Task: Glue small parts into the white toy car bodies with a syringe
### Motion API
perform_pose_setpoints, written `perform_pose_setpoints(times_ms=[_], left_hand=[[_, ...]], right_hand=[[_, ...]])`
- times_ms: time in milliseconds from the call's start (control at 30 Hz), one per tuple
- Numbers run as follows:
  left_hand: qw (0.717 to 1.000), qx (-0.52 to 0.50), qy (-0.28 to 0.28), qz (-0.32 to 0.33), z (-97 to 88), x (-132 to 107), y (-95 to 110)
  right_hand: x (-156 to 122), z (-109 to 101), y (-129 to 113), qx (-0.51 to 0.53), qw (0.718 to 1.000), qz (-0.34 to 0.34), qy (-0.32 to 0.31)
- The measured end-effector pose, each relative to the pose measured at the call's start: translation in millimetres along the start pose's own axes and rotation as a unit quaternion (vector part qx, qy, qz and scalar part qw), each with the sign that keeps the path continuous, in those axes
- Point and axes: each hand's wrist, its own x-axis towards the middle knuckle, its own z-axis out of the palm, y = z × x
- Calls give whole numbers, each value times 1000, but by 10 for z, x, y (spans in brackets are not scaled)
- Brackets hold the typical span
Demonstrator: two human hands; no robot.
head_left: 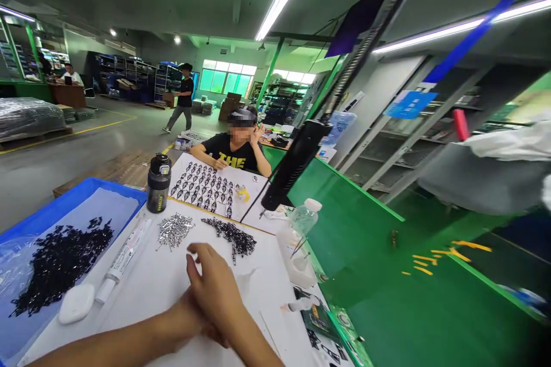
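Observation:
My right hand crosses over my left hand above the white tabletop. Its thumb and index finger are bent with a gap between them, and no object shows in it. The fingers of my left hand are mostly hidden behind the right one. Just beyond the hands lie a pile of small silver metal pieces and a pile of small black parts. A white tube with printing and a white rounded case lie to the left.
At left, a blue tray holds many black parts. A dark bottle stands behind the silver pile. Across the table, a person sits by rows of black pieces. A black tube hangs right of a plastic bottle.

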Motion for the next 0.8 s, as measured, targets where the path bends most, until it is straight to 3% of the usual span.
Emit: perform_pose_setpoints(times_ms=[100,233,400,533,700,800], left_hand=[[988,-56,-74,-127,-32,43,-78],[975,-80,-67,-195,-67,82,-159],[972,-82,-48,-213,-55,70,-202],[973,-82,-30,-213,-18,44,-211],[974,-91,-25,-208,-52,41,-137],[972,-106,-23,-210,-104,42,-28]], right_hand=[[637,159,38,-25,996,69,-57],[931,351,156,-58,982,124,-130],[941,437,180,-66,975,137,-160],[948,420,203,-30,982,124,-142],[651,265,201,41,992,102,-56],[239,154,262,107,991,53,61]])
